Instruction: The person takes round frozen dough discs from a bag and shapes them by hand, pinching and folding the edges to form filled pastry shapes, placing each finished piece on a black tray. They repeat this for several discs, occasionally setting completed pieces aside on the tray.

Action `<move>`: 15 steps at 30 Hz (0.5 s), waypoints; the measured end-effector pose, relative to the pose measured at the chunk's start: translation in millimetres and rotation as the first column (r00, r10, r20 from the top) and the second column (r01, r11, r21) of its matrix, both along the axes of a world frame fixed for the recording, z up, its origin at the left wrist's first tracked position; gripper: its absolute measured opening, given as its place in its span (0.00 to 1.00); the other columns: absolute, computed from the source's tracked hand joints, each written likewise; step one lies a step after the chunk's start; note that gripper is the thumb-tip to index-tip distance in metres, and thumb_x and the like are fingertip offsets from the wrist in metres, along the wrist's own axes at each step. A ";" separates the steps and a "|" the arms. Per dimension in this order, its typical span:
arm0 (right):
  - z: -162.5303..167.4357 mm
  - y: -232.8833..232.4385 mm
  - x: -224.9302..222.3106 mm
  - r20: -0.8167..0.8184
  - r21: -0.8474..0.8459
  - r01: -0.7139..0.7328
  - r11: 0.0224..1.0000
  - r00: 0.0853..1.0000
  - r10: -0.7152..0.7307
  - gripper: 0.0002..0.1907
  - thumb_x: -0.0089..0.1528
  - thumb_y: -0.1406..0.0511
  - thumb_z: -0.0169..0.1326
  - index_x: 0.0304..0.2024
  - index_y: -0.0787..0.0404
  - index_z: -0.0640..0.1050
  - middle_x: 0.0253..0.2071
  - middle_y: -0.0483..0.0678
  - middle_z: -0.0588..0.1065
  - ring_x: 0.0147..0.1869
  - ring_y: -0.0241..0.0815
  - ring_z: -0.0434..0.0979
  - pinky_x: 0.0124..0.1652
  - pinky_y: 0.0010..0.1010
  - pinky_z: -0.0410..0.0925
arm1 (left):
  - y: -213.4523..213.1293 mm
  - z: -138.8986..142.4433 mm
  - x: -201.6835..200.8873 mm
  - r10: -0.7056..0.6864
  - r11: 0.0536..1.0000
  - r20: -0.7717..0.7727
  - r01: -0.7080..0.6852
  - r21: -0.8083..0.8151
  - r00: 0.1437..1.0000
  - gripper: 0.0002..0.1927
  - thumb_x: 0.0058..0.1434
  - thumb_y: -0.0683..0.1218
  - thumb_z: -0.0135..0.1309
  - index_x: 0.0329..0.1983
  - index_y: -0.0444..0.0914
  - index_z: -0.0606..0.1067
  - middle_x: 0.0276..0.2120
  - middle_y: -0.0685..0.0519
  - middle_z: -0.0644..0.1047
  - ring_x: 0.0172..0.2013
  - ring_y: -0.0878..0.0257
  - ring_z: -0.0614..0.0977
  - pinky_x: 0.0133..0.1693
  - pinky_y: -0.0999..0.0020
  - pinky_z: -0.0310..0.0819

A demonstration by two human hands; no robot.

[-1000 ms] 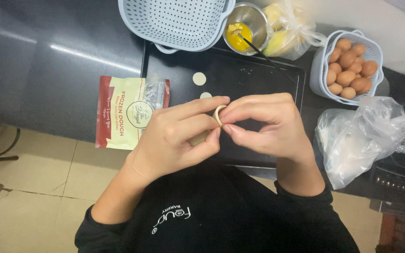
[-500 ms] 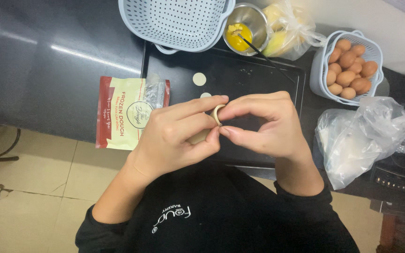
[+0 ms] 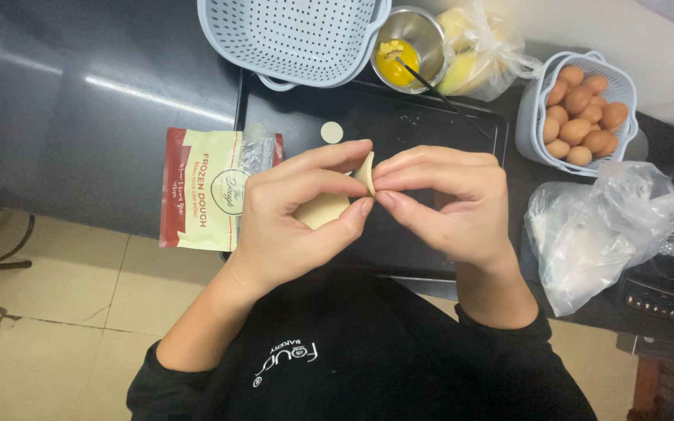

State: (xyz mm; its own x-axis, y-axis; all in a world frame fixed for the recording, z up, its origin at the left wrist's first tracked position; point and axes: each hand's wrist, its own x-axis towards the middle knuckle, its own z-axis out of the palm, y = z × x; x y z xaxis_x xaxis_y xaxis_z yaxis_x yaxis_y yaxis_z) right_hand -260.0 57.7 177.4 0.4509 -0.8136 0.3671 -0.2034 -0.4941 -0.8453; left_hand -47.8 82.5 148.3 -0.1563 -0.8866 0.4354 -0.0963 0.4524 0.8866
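A small pale piece of dough (image 3: 366,173) is pinched between the fingertips of both hands above a black tray (image 3: 446,125). My left hand (image 3: 294,214) grips its left side with thumb and forefinger, and another pale round of dough (image 3: 321,209) shows under that palm. My right hand (image 3: 450,203) pinches the right side. A small round dough disc (image 3: 331,132) lies on the tray just beyond my hands.
A red and cream dough packet (image 3: 211,189) lies left of the tray. At the back stand a pale blue colander (image 3: 294,35), a metal cup of yellow filling (image 3: 407,48) with a stick, and a plastic bag (image 3: 481,43). A basket of eggs (image 3: 579,113) and a crumpled bag (image 3: 602,230) are on the right.
The fingers have shifted slightly along the dough edge, which now stands up more between the fingertips. Both hands stay in the same place.
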 end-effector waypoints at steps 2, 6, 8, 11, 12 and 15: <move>-1.0 0.4 0.1 0.020 0.037 0.015 0.999 1.000 -0.015 0.09 0.58 0.79 0.61 0.40 0.69 0.81 0.42 0.54 0.81 0.44 0.42 0.84 0.44 0.25 0.75 | 0.2 0.0 -1.4 0.010 1.000 -0.010 -0.009 0.018 1.000 0.07 0.59 0.38 0.63 0.41 0.34 0.80 0.55 0.42 0.80 0.52 0.56 0.86 0.54 0.68 0.80; -2.2 0.9 0.9 0.035 0.086 0.026 0.996 0.999 -0.029 0.10 0.56 0.79 0.62 0.39 0.68 0.82 0.41 0.55 0.81 0.45 0.42 0.83 0.43 0.26 0.75 | -0.2 -1.1 -2.3 0.025 0.999 -0.012 -0.024 0.030 1.000 0.06 0.59 0.38 0.63 0.40 0.34 0.81 0.55 0.42 0.81 0.51 0.57 0.87 0.53 0.68 0.80; -2.8 0.5 1.5 0.032 0.083 0.028 0.996 0.999 -0.031 0.10 0.56 0.79 0.62 0.39 0.68 0.82 0.41 0.55 0.81 0.45 0.42 0.83 0.44 0.26 0.75 | -0.5 -2.0 -2.4 0.033 0.999 -0.015 -0.032 0.020 0.999 0.06 0.59 0.38 0.63 0.39 0.34 0.81 0.55 0.42 0.81 0.51 0.57 0.87 0.52 0.68 0.81; -3.2 0.1 1.2 0.019 0.050 0.017 0.999 1.000 -0.018 0.10 0.57 0.79 0.62 0.41 0.68 0.82 0.42 0.55 0.81 0.47 0.42 0.84 0.47 0.27 0.75 | -0.3 -3.0 -3.4 0.065 0.998 0.009 -0.065 -0.013 0.998 0.06 0.58 0.39 0.64 0.39 0.34 0.81 0.54 0.43 0.81 0.47 0.58 0.87 0.50 0.69 0.81; -2.9 0.0 0.8 0.004 0.041 0.017 0.999 1.000 -0.018 0.10 0.57 0.79 0.62 0.41 0.68 0.82 0.43 0.55 0.81 0.48 0.42 0.84 0.48 0.27 0.75 | -0.3 -3.0 -3.9 0.080 0.996 0.022 -0.079 -0.028 0.997 0.06 0.58 0.39 0.64 0.38 0.34 0.81 0.54 0.44 0.81 0.46 0.59 0.87 0.49 0.69 0.81; -3.0 -0.5 0.6 -0.009 0.043 0.020 0.999 1.000 -0.020 0.09 0.58 0.78 0.62 0.41 0.67 0.82 0.43 0.54 0.81 0.47 0.41 0.84 0.47 0.26 0.76 | 1.5 -2.3 -5.1 0.099 0.992 0.042 -0.095 -0.078 0.994 0.07 0.59 0.39 0.64 0.40 0.34 0.80 0.54 0.44 0.80 0.46 0.58 0.87 0.49 0.69 0.82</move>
